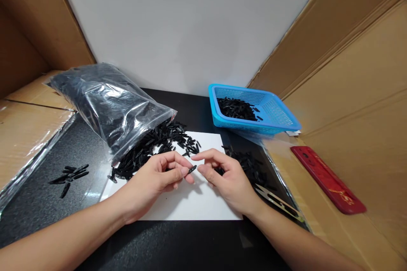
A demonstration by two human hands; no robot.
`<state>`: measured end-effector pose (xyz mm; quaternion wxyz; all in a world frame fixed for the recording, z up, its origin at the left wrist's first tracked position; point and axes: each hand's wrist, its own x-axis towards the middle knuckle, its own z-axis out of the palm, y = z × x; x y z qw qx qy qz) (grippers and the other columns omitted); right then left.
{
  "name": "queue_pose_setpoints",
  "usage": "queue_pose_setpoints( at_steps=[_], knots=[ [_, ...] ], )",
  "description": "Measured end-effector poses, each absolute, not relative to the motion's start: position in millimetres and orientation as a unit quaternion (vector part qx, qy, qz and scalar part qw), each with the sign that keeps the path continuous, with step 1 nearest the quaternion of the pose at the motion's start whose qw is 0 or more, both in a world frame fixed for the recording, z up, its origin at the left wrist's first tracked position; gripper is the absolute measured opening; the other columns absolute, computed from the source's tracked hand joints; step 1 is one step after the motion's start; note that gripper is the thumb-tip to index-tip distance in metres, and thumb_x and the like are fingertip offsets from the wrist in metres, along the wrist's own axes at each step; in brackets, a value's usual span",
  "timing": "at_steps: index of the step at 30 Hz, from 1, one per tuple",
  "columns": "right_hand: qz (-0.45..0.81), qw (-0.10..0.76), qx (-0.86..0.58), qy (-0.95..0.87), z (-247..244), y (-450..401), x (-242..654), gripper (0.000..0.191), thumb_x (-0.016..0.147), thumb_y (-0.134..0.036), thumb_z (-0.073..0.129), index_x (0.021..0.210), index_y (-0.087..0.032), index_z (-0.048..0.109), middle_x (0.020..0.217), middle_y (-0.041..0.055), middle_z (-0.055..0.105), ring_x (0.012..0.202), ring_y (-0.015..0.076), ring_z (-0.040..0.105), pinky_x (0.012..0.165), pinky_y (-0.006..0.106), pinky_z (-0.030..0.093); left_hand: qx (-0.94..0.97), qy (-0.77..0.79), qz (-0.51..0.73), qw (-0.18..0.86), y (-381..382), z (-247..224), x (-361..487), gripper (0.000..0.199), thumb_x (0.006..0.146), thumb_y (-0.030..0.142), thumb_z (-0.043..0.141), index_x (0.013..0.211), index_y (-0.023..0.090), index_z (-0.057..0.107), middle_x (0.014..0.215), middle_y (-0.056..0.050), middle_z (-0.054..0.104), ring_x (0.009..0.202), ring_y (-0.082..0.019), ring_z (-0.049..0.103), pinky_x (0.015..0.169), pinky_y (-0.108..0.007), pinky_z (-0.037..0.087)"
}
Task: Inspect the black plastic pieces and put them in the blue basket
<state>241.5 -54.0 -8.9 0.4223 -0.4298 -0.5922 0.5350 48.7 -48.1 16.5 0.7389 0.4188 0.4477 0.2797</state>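
Between the thumb and fingers of my left hand (165, 173) is a small black piece (192, 169), its tip pointing right. My right hand (225, 175) is just beside it, thumb and index finger apart, with nothing visible between them. Both hands are above a white sheet (190, 207). A heap of black pieces (136, 156) lies behind my left hand, spilling onto the sheet. Another pile of black pieces (248, 163) lies behind my right hand, partly hidden by it.
A clear plastic bag of black pieces (108, 101) lies back left. Several loose pieces (70, 173) are at the left. A blue basket (276, 112) holds more, back right. Metal tweezers (280, 203) and a red case (327, 180) lie right, beside cardboard walls (359, 72).
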Motion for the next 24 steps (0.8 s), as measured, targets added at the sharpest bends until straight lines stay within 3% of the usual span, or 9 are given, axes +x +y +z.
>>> queue_pose_setpoints(
  at_steps=[4, 7, 9, 15, 20, 24],
  knots=[
    [0.454, 0.413, -0.441, -0.654, -7.8, -56.8, 240.1, 0.014, 0.087, -0.024, 0.063, 0.092, -0.019, 0.075, 0.065, -0.0011, 0.062, 0.057, 0.0119, 0.05, 0.057, 0.025, 0.038, 0.415, 0.44, 0.285, 0.743, -48.5, 15.6, 48.5, 0.017, 0.083, 0.032, 0.069, 0.083, 0.017, 0.06, 0.074, 0.001, 0.068, 0.062, -0.008, 0.041, 0.061, -0.02, 0.031],
    [0.456, 0.434, -0.452, -0.631, -6.2, -55.7, 239.3, 0.013, 0.085, -0.026, 0.065, 0.083, -0.018, 0.074, 0.06, -0.0018, 0.06, 0.055, 0.0122, 0.049, 0.055, 0.025, 0.039, 0.389, 0.438, 0.309, 0.749, -49.2, 14.9, 48.3, 0.009, 0.085, 0.023, 0.062, 0.093, 0.019, 0.061, 0.077, 0.001, 0.067, 0.066, -0.009, 0.045, 0.068, -0.022, 0.035],
    [0.468, 0.44, -0.458, -0.615, -4.9, -54.3, 239.1, 0.014, 0.085, -0.028, 0.065, 0.079, -0.018, 0.073, 0.056, -0.0029, 0.056, 0.052, 0.0117, 0.047, 0.052, 0.025, 0.039, 0.386, 0.436, 0.32, 0.747, -49.9, 14.3, 48.2, 0.014, 0.084, 0.015, 0.057, 0.097, 0.019, 0.061, 0.074, 0.002, 0.064, 0.07, -0.01, 0.048, 0.073, -0.023, 0.036],
    [0.486, 0.437, -0.482, -0.583, -3.8, -53.0, 239.6, 0.025, 0.082, -0.041, 0.067, 0.075, -0.017, 0.069, 0.051, -0.004, 0.051, 0.048, 0.0115, 0.045, 0.05, 0.025, 0.04, 0.441, 0.428, 0.312, 0.725, -52.0, 13.8, 49.5, 0.009, 0.088, 0.019, 0.053, 0.097, 0.019, 0.056, 0.067, 0.004, 0.059, 0.062, -0.011, 0.039, 0.061, -0.024, 0.03],
    [0.558, 0.448, -0.468, -0.518, -6.6, -54.9, 238.6, 0.027, 0.082, -0.041, 0.069, 0.07, -0.017, 0.062, 0.049, -0.0049, 0.05, 0.044, 0.0081, 0.035, 0.041, 0.021, 0.026, 0.437, 0.428, 0.301, 0.732, -51.4, 15.9, 49.8, 0.013, 0.088, 0.029, 0.061, 0.095, 0.02, 0.055, 0.065, 0.003, 0.06, 0.059, -0.01, 0.044, 0.057, -0.023, 0.029],
    [0.674, 0.457, -0.393, -0.426, -4.9, -56.0, 238.2, 0.028, 0.085, -0.041, 0.06, 0.07, -0.018, 0.054, 0.055, -0.0012, 0.06, 0.037, 0.0049, 0.026, 0.038, 0.021, 0.014, 0.434, 0.433, 0.307, 0.728, -49.3, 13.1, 48.7, 0.021, 0.082, 0.036, 0.07, 0.082, 0.018, 0.059, 0.051, 0.005, 0.053, 0.06, -0.011, 0.049, 0.06, -0.022, 0.031]
  ],
)
